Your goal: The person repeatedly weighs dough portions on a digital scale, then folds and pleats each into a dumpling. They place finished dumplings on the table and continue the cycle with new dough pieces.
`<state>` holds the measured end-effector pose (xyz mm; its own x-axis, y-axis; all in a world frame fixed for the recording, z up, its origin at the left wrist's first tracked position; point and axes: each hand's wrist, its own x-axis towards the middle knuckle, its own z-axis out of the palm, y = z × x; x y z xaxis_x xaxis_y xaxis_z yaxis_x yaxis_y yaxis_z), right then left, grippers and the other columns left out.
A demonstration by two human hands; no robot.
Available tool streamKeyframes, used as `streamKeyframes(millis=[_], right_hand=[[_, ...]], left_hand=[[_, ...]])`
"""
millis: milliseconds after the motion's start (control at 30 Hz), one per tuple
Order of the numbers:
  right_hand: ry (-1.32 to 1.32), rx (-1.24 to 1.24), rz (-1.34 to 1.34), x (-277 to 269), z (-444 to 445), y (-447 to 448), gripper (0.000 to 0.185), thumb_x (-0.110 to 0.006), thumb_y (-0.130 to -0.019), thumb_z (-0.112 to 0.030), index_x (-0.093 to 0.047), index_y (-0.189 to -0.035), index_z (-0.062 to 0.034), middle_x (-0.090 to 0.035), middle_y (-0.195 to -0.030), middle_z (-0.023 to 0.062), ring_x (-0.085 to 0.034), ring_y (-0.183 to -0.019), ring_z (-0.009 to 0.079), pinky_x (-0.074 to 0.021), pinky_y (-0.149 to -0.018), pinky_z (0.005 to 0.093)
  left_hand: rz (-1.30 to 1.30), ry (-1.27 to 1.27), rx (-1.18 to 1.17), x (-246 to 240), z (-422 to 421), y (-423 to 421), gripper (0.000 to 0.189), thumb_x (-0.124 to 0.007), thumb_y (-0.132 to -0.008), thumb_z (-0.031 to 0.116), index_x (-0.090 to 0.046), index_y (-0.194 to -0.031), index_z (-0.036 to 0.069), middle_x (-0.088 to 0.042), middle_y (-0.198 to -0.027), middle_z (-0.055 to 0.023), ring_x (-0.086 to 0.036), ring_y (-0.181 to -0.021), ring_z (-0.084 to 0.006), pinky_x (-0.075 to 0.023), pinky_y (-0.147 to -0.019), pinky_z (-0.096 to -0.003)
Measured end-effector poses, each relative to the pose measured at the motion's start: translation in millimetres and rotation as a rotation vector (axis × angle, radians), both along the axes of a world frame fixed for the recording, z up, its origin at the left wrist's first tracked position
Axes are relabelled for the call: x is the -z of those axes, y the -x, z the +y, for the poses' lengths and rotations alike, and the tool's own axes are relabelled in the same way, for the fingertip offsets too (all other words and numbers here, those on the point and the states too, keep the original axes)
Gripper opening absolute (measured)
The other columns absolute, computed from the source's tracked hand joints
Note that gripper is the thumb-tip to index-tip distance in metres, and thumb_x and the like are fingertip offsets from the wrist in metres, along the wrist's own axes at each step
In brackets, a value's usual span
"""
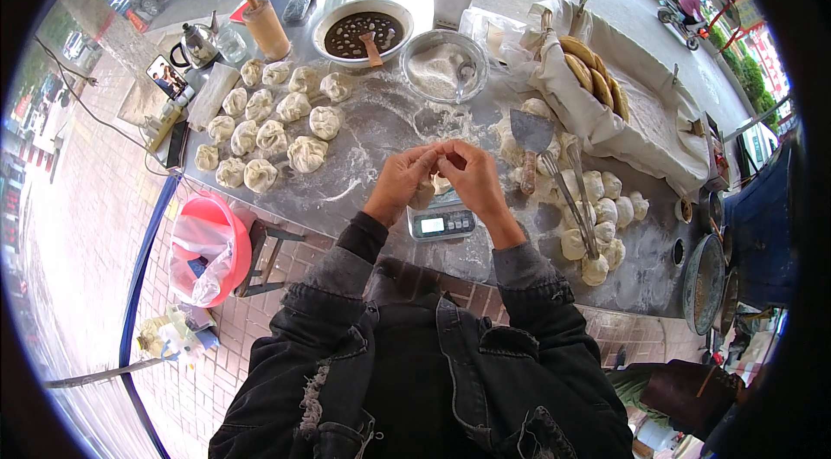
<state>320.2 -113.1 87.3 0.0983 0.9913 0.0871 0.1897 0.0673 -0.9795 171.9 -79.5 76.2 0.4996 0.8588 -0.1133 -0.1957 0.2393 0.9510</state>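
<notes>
My left hand (401, 180) and my right hand (475, 177) meet at the fingertips above a digital kitchen scale (441, 225) with a lit display. A rounded piece of dough (422, 197) shows under my left palm, held in its curled lower fingers. Between the hands a pale bit of dough (441, 184) is partly seen; whether it rests on the scale or is held is unclear. My right thumb and forefinger are pinched together, and what they grip is hidden. To the left stand rows of pleated dough buns (307, 154) on the floured metal table (363, 128).
Behind my hands are a glass bowl of flour (436, 66) and a bowl of dark liquid (354, 31) with a brush. A scraper (531, 134), tongs (578, 199) and dough balls (605, 209) lie right. A cloth-lined basket (656, 115) holds flatbreads (587, 73). A pink bucket (221, 251) stands left.
</notes>
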Motion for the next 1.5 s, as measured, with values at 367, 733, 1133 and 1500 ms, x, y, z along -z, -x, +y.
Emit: streamKeyframes(millis=[367,733,1133,1500], right_hand=[[-0.058,-0.054,-0.806,30.2,-0.4,4.0,0.047,-0.065,-0.085,-0.015,-0.053,-0.130,-0.0121,-0.034,-0.145,0.0216,-0.042,-0.125,0.0413,-0.0392,-0.100,0.0436],[-0.048,-0.168,-1.041,47.9,55.7,79.4,0.009,-0.056,-0.081,-0.014,-0.062,-0.085,-0.0076,-0.064,-0.088,0.0135,-0.060,-0.086,0.0375,-0.0509,-0.071,0.0469],[-0.294,-0.522,-0.711,55.0,83.7,246.2,0.034,-0.067,-0.077,-0.013,-0.059,-0.111,-0.0114,-0.060,-0.109,0.0109,-0.057,-0.099,0.0357,-0.0474,-0.085,0.0428],[-0.271,-0.387,-0.605,41.1,59.1,175.4,0.045,-0.063,-0.084,-0.016,-0.050,-0.126,-0.0052,-0.052,-0.123,0.0165,-0.048,-0.112,0.0383,-0.0401,-0.097,0.0444]], left_hand=[[-0.067,0.444,-0.248,27.4,-7.9,37.3,0.034,-0.053,-0.096,0.038,-0.053,-0.086,0.006,-0.060,-0.093,-0.0087,-0.061,-0.074,-0.0138,-0.0499,-0.058,-0.0263],[-0.103,0.521,-0.603,87.6,-56.0,149.8,0.026,-0.050,-0.097,0.021,-0.056,-0.113,0.002,-0.052,-0.074,-0.0011,-0.052,-0.064,-0.0111,-0.0461,-0.057,-0.0242],[0.416,-0.298,-0.305,144.8,-29.0,146.6,0.055,-0.056,-0.092,0.020,-0.037,-0.143,0.005,-0.054,-0.118,-0.0116,-0.050,-0.108,-0.0230,-0.0392,-0.093,-0.0318],[0.471,-0.467,-0.399,132.3,-4.8,118.4,0.049,-0.051,-0.096,0.021,-0.037,-0.141,0.006,-0.058,-0.114,-0.0166,-0.056,-0.104,-0.0282,-0.0442,-0.087,-0.0348]])
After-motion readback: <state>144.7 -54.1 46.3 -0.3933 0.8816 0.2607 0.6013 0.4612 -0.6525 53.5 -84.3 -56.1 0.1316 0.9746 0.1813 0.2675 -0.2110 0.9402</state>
